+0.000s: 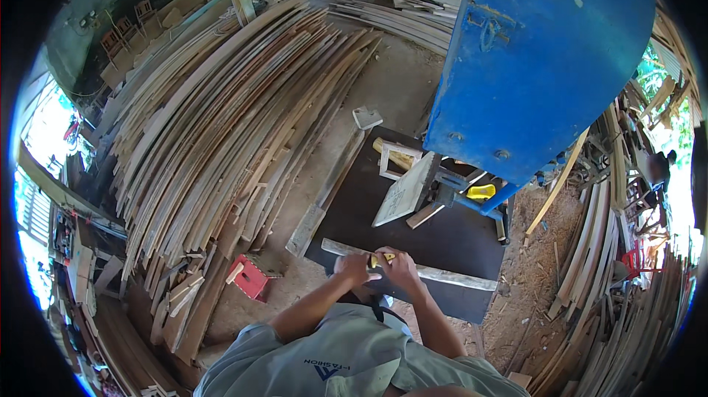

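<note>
My left hand (354, 269) and my right hand (400, 270) meet over a long wooden strip (457, 278) lying across the near part of a dark board (354, 214). Between them is a small yellow and dark tool (380, 259), possibly a tape measure; its kind is too small to tell surely. The right fingers are closed on it. My left hand is closed next to its other end, and what those fingers hold is hidden.
A big blue machine housing (546, 65) rises at the right, with a pale tilted plate (407, 189), a white frame (398, 160) and a yellow object (481, 192) beneath. Long planks (221, 131) fill the left. A red box-like stool (251, 277) stands nearby.
</note>
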Demonstrator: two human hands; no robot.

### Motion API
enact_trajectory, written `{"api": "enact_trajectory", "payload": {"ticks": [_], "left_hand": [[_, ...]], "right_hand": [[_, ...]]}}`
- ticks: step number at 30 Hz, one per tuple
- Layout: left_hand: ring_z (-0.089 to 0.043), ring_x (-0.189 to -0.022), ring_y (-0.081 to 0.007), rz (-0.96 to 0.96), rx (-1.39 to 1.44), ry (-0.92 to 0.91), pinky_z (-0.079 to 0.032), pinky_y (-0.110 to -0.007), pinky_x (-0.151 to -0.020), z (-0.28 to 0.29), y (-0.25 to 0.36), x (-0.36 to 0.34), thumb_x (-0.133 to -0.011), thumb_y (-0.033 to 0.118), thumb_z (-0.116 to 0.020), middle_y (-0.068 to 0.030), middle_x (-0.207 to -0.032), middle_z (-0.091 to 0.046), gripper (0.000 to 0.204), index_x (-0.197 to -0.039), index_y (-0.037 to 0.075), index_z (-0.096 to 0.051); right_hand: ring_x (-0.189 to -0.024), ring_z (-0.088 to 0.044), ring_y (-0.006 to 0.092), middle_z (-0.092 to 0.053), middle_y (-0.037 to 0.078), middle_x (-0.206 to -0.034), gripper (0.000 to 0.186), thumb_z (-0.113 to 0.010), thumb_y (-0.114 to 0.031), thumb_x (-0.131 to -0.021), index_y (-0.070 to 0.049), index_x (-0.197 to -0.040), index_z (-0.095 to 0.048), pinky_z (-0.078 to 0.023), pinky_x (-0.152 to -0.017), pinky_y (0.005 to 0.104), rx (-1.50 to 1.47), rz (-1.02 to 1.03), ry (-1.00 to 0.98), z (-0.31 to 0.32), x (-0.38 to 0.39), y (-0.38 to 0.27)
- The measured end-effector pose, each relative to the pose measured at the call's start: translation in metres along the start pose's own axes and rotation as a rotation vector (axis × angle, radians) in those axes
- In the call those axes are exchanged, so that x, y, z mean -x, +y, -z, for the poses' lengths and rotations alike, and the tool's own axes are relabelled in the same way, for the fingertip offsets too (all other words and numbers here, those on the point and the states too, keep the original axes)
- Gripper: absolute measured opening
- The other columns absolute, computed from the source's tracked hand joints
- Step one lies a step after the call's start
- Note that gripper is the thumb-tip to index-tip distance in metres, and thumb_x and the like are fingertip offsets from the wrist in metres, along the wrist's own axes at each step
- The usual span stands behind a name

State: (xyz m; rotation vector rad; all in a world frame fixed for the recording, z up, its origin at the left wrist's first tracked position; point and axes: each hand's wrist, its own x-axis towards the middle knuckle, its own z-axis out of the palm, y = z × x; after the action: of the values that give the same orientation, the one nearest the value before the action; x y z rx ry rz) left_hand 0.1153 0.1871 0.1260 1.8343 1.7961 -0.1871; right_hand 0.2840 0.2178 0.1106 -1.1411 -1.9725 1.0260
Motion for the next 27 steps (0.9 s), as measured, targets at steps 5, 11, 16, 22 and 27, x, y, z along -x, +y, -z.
{"api": "enact_trajectory", "payload": {"ticks": [5, 11, 16, 22, 27], "left_hand": [[-0.064, -0.108, -0.0335, 0.196, 0.100, 0.105, -0.050, -0.046, -0.092, -0.014, -0.074, 0.014, -0.081, 0.062, -0.063, -0.0151, -0.111, -0.068, 0.066, -0.121, 0.009, -0.060], [-0.051, -0.127, -0.0355, 0.393, 0.389, 0.283, -0.041, -0.044, -0.106, -0.064, -0.148, -0.038, -0.083, 0.060, -0.064, -0.0211, -0.135, -0.056, 0.074, -0.133, 0.006, -0.055], [-0.052, -0.126, -0.0373, 0.266, 0.342, 0.453, -0.040, -0.044, -0.106, -0.036, -0.144, -0.028, -0.085, 0.052, -0.067, -0.0214, -0.133, -0.056, 0.066, -0.132, 0.007, -0.056], [-0.053, -0.125, -0.0354, 0.051, 0.460, 0.421, -0.041, -0.044, -0.106, -0.064, -0.138, -0.047, -0.086, 0.047, -0.068, -0.0177, -0.133, -0.058, 0.060, -0.132, 0.009, -0.057], [-0.055, -0.125, -0.0324, 0.118, 0.387, 0.363, -0.043, -0.041, -0.105, -0.033, -0.135, -0.026, -0.085, 0.049, -0.066, -0.0158, -0.133, -0.059, 0.063, -0.132, 0.008, -0.055]], "right_hand": [[-0.083, -0.069, 0.0365, -0.070, 0.016, -0.090, 0.018, -0.062, -0.024, -0.093, -0.009, -0.099, -0.069, -0.054, -0.071, 0.0399, 0.021, -0.076, 0.010, -0.014, 0.001, -0.004], [-0.074, -0.067, 0.0372, -0.070, 0.014, -0.087, 0.015, -0.060, -0.027, -0.093, -0.018, -0.101, -0.067, -0.054, -0.062, 0.0454, 0.523, -0.261, 0.188, 0.022, 0.039, 0.046], [-0.088, -0.068, 0.0383, -0.070, 0.016, -0.095, 0.028, -0.054, -0.034, -0.094, -0.018, -0.114, -0.067, -0.054, -0.074, 0.0478, 0.585, -0.802, 0.377, 0.166, 0.120, 0.056], [-0.073, -0.066, 0.0417, -0.067, 0.020, -0.077, 0.028, -0.056, -0.038, -0.095, -0.014, -0.101, -0.070, -0.051, -0.060, 0.0499, 0.704, -0.696, 0.678, 0.240, 0.249, 0.125], [-0.078, -0.067, 0.0415, -0.067, 0.022, -0.081, 0.023, -0.058, -0.030, -0.092, -0.011, -0.095, -0.071, -0.053, -0.062, 0.0462, 0.591, -0.629, 0.438, 0.100, 0.145, 0.085]]}}
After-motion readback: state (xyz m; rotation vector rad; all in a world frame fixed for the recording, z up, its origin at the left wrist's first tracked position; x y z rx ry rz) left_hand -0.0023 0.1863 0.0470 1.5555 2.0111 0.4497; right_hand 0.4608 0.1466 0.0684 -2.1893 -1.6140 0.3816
